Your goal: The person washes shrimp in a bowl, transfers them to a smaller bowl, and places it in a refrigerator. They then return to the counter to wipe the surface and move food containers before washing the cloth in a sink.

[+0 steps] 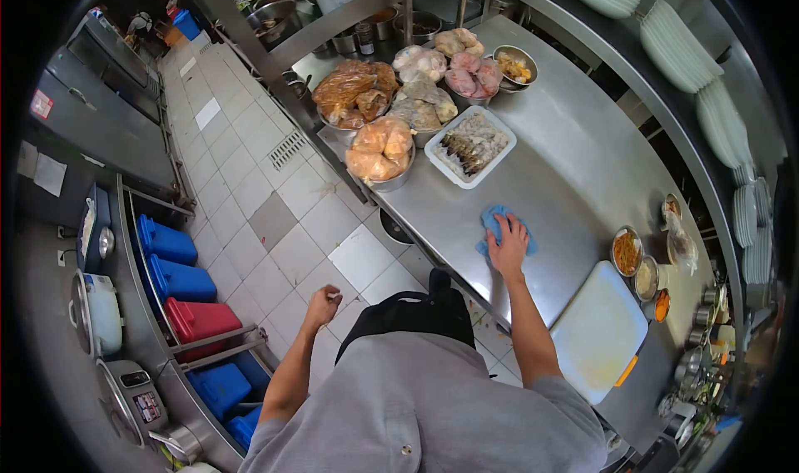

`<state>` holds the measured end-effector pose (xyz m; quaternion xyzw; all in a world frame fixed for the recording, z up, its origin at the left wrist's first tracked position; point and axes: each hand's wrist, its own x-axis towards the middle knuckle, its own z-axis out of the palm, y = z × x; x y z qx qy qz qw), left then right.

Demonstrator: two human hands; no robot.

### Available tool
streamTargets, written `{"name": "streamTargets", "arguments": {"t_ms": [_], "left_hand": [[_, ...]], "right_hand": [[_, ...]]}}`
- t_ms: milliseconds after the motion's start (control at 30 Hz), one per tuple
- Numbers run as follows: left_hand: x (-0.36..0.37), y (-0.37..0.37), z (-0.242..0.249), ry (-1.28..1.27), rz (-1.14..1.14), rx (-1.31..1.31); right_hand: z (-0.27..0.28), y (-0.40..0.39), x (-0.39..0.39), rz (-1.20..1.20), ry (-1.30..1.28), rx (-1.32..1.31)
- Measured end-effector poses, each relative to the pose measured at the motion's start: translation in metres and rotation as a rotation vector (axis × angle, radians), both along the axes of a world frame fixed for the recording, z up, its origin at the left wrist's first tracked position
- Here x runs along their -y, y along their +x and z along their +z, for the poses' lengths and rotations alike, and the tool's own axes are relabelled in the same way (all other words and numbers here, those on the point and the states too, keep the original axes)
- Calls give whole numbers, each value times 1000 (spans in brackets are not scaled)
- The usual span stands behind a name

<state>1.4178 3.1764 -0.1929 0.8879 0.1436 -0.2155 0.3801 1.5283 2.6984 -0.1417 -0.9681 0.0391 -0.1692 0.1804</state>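
Note:
My right hand (508,244) presses down on a blue cloth (491,220), which lies bunched on the steel worktop (449,232). Over the tiled floor, away from the worktop, hangs my left hand (323,307) with its fingers curled in and nothing visible in them. Just beyond the cloth stands a white tray (503,151) of shrimp (468,150) on what looks like ice. To the right of my right arm lies a white cutting board (601,331), with a knife's orange-yellow handle (626,371) at its edge.
Bowls heaped with bagged food (379,150) crowd the worktop's far left. Small bowls of toppings (626,251) stand beyond the cutting board. Stacked white plates (678,44) line the shelf above. Blue and red bins (196,327) sit under the left counter.

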Motion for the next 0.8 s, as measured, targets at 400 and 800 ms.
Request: {"name": "streamTargets", "arguments": {"t_ms": [400, 800], "left_hand": [[64, 198, 144, 73, -461, 950], [96, 264, 166, 298, -577, 840]], "right_hand": [[-6, -131, -33, -237, 9, 17], [-15, -138, -40, -333, -67, 21]]}}
